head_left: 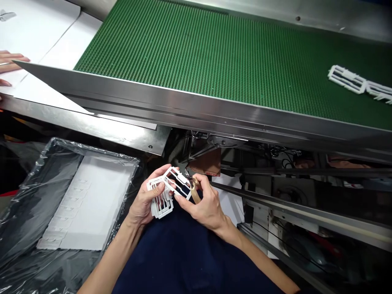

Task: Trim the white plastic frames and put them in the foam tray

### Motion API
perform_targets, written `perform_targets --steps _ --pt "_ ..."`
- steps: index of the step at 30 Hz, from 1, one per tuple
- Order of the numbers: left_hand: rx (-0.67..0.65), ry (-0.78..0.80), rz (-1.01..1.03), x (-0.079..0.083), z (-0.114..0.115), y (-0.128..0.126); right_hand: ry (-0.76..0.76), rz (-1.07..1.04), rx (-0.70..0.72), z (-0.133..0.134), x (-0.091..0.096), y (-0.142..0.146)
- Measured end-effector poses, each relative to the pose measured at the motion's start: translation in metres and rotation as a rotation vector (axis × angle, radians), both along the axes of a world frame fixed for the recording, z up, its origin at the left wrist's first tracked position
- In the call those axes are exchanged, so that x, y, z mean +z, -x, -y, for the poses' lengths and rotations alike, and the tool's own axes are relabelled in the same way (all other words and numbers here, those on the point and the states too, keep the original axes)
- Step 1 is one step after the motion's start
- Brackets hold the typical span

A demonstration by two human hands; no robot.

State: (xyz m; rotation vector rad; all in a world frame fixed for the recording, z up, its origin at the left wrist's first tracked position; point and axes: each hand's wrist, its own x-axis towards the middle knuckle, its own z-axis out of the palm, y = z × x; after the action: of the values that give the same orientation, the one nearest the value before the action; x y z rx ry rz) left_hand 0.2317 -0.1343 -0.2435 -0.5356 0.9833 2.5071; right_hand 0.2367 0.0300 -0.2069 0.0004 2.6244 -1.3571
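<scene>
Low in the middle of the head view, my left hand [143, 201] is closed on white slotted plastic frames [161, 204], its thumb pressed across their top. One frame section sticks out to the right, towards my right hand [210, 207]. That hand is wrapped round a small tan-handled tool [195, 194] with a dark metal tip, which is too small to make out clearly. The tip is at the right end of the frame, and my right thumb lies along the frame's lower edge. My palms hide parts of both the frames and the tool.
A green ribbed conveyor belt [196, 53] runs behind a metal side rail [183, 98]. It carries another white plastic piece [347, 79] at right. A plastic-lined bin [55, 143] at left holds white sheets and small pieces. Another person's hand [12, 63] rests on the left table.
</scene>
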Motion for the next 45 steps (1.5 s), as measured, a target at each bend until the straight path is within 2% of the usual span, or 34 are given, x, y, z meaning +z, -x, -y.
perform_targets --steps 2,3,8,12,14,16,24,27,29,31,34,36,37,40,45 --pt "-0.006 0.087 0.021 -0.001 0.001 0.003 0.111 0.065 -0.077 -0.002 -0.001 0.001" --pt "0.000 0.148 0.040 -0.003 0.003 0.005 0.219 0.140 -0.128 -0.004 -0.001 0.002" --pt "-0.021 0.537 0.144 -0.025 0.014 0.009 0.956 0.697 -0.303 -0.015 -0.006 0.008" --pt "-0.150 0.777 0.092 -0.041 0.020 0.009 1.311 0.971 -0.360 -0.020 -0.013 0.009" --pt "-0.170 0.835 0.094 -0.044 0.020 0.010 1.405 1.028 -0.377 -0.021 -0.016 0.010" --pt "-0.139 0.818 0.137 -0.043 0.017 0.012 1.452 1.045 -0.393 -0.020 -0.018 0.010" --pt "-0.050 0.484 0.231 -0.027 0.009 0.020 1.487 1.058 -0.407 -0.023 -0.019 0.015" --pt "-0.007 0.402 0.217 -0.020 0.007 0.022 1.442 1.027 -0.392 -0.021 -0.019 0.014" --pt "0.017 0.362 0.243 -0.016 0.003 0.024 1.292 0.927 -0.370 -0.017 -0.019 0.013" --pt "0.066 0.329 0.283 -0.014 -0.005 0.026 0.999 0.711 -0.331 -0.008 -0.021 0.012" --pt "0.196 0.252 0.324 -0.015 -0.019 0.027 0.442 0.349 -0.207 0.008 -0.026 0.011" --pt "0.296 0.209 0.358 -0.018 -0.025 0.028 0.148 0.241 -0.081 0.020 -0.030 0.012" --pt "0.338 0.196 0.376 -0.021 -0.026 0.029 0.048 0.226 -0.015 0.026 -0.032 0.013" --pt "0.416 0.172 0.420 -0.028 -0.021 0.027 -0.079 0.224 0.130 0.041 -0.035 0.018" --pt "0.493 0.089 0.499 -0.035 0.005 0.022 -0.040 0.361 0.298 0.065 -0.038 0.029"
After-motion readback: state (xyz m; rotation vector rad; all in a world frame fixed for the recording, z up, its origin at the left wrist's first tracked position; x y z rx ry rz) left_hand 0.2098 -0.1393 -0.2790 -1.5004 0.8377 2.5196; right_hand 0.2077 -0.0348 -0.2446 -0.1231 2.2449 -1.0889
